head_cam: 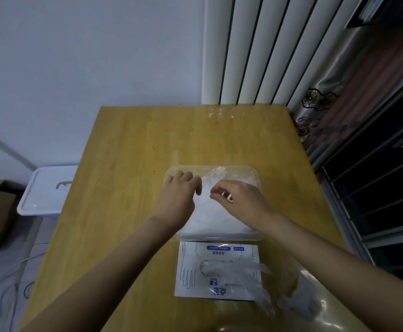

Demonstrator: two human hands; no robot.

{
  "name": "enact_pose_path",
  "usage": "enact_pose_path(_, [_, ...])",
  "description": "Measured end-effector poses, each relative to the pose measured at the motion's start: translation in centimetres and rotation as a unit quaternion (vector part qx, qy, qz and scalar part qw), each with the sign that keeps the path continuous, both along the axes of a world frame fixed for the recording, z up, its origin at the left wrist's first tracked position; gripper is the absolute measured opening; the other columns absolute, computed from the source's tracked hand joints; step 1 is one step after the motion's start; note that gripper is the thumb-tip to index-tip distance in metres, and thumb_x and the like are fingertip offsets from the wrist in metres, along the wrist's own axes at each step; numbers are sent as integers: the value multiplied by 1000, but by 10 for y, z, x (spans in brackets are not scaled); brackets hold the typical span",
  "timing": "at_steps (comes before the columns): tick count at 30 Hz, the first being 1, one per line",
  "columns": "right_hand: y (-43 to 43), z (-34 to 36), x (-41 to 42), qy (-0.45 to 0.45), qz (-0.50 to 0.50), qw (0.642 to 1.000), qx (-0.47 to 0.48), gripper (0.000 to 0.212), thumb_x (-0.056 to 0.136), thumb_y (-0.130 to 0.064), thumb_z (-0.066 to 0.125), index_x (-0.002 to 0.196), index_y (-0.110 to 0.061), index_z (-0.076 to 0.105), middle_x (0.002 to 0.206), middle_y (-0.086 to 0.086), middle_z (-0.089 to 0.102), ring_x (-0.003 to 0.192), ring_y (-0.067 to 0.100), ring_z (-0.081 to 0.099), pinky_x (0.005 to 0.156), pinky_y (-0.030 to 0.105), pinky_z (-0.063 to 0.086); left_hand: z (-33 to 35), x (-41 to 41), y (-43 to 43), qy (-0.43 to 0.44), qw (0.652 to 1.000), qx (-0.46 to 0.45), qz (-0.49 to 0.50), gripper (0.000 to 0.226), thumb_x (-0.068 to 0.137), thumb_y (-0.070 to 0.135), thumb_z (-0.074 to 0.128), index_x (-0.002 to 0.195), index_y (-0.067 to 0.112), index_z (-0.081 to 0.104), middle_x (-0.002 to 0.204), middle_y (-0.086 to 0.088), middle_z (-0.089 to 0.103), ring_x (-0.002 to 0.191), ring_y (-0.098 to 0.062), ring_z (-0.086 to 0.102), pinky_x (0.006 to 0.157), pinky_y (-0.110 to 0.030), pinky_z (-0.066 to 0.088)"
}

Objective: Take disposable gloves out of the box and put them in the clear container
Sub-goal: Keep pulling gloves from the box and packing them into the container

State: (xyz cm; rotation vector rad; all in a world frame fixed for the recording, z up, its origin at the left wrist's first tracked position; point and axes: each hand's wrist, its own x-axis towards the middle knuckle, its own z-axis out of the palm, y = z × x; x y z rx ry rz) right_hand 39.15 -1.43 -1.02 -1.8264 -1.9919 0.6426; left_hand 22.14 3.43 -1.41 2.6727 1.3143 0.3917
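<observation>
left hand and right hand hover over the container, fingers curled at the gloves inside. whether they pinch any, i cannot tell. the box lies just beside it.

1. My left hand sits over the clear container's left half, fingers curled.
2. My right hand is over its right half, thumb close to forefinger.
3. Both forearms cross its near edge.

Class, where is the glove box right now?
In the head view, the glove box lies flat on the table, just nearer the person than the clear container.
</observation>
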Motion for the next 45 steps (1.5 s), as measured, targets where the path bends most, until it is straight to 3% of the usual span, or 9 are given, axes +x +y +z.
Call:
enact_pose_path(3, [3, -7, -2, -47, 7, 999, -23, 23, 94, -21, 57, 116, -21, 61, 114, -7, 65, 93, 6, 58, 83, 22, 47, -2, 10, -1, -84, 996, -36, -2, 26, 79, -11, 51, 90, 10, 62, 87, -5, 57, 79, -24, 53, 63, -29, 41])
enact_pose_path(6, [6, -25, -4, -111, 47, 985, -121, 41, 92, -24, 60, 132, -23, 52, 131, -3, 58, 113, 16, 57, 96, 32, 45, -28, 16, -1, 40, 985, -160, -43, 33, 91, 4, 47, 122, 15, 55, 127, -4, 51, 111, -19, 50, 87, -27, 43])
enact_pose_path(9, [12, -40, -2, -168, 79, 968, -168, 58, 89, -25, 64, 142, -21, 40, 144, 1, 46, 127, 21, 46, 102, 38, 40, -51, 15, 6, 186, 945, -255, -87, 55, 92, 18, 56, 143, 18, 34, 155, -8, 21, 143, -27, 18, 115, -42, 24])
enact_pose_path(15, [23, -65, 5, -270, 112, 932, -216, 70, 89, -20, 61, 148, -19, 23, 156, 5, 20, 135, 29, 33, 104, 41, 36, -80, 19, 16, 291, 920, -257, -50, 73, 89, 10, 61, 148, 18, 18, 158, -14, 3, 143, -43, 3, 114, -53, 20])
enact_pose_path(24, [29, -69, 12, -244, 102, 929, -260, 62, 95, -12, 47, 150, -21, 20, 158, 1, 14, 140, 28, 25, 109, 40, 31, -85, 17, 22, 231, 920, -313, -53, 64, 88, 17, 63, 143, 18, 30, 154, -10, 19, 139, -34, 22, 110, -45, 33])
enact_pose_path(29, [16, -29, 12, -123, 34, 985, -115, 52, 98, -11, 47, 146, -15, 29, 151, 2, 31, 135, 22, 33, 105, 36, 38, -43, 13, 18, 89, 967, -237, -17, 47, 95, 18, 53, 139, 17, 39, 145, -5, 40, 128, -21, 43, 107, -34, 36])
enact_pose_path(35, [-41, 0, -13, -16, 41, 998, 45, 18, 99, -18, 46, 115, -16, 54, 111, -3, 59, 84, 5, 55, 74, 17, 46, -19, 11, -28, -95, 987, -110, -65, 39, 89, -1, 55, 127, 10, 52, 130, -7, 51, 113, -22, 54, 93, -28, 45])
enact_pose_path(41, [-95, -30, -15, -96, 104, 989, -44, 26, 99, -22, 43, 118, -12, 59, 114, 7, 65, 97, 22, 62, 82, 32, 48, -35, -4, -83, -69, 979, -63, -182, 27, 75, 3, 45, 94, 14, 61, 86, -2, 57, 68, -17, 53, 56, -24, 42])
enact_pose_path(45, [-106, -49, -5, -164, 104, 973, -127, 31, 93, -16, 48, 124, -13, 54, 127, 6, 55, 117, 23, 50, 94, 35, 41, -57, -9, -101, 6, 978, -111, -177, 33, 80, 7, 63, 112, 16, 58, 107, -4, 57, 92, -24, 59, 75, -29, 47])
